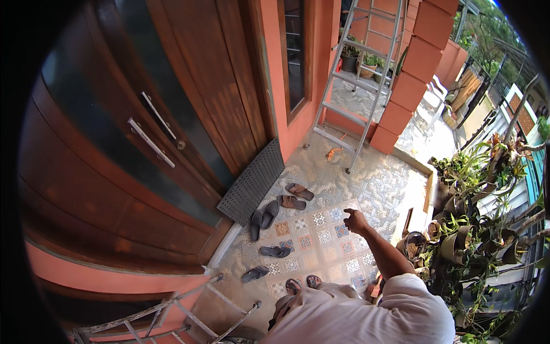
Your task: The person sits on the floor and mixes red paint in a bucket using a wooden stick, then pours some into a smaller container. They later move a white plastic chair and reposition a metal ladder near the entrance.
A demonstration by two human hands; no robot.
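My right hand (356, 221) is held out over the patterned tile floor (326, 243), the arm reaching up from the lower right. One finger stretches away from the others, and nothing shows in the hand. My left hand is out of sight. Left of the right hand, on the floor, lie a pair of brown sandals (293, 202) and a pair of dark slippers (264, 220). Nearer to me are two more loose dark slippers, one (275, 251) beyond the other (255, 273). My feet, in sandals, stand on the tiles.
A dark perforated mat (252, 182) leans against the wooden double door (129, 152) at left. An aluminium stepladder (366, 86) stands ahead beside an orange pillar (421, 63). Potted plants (458, 243) line the right side. A metal frame (166, 312) is at lower left.
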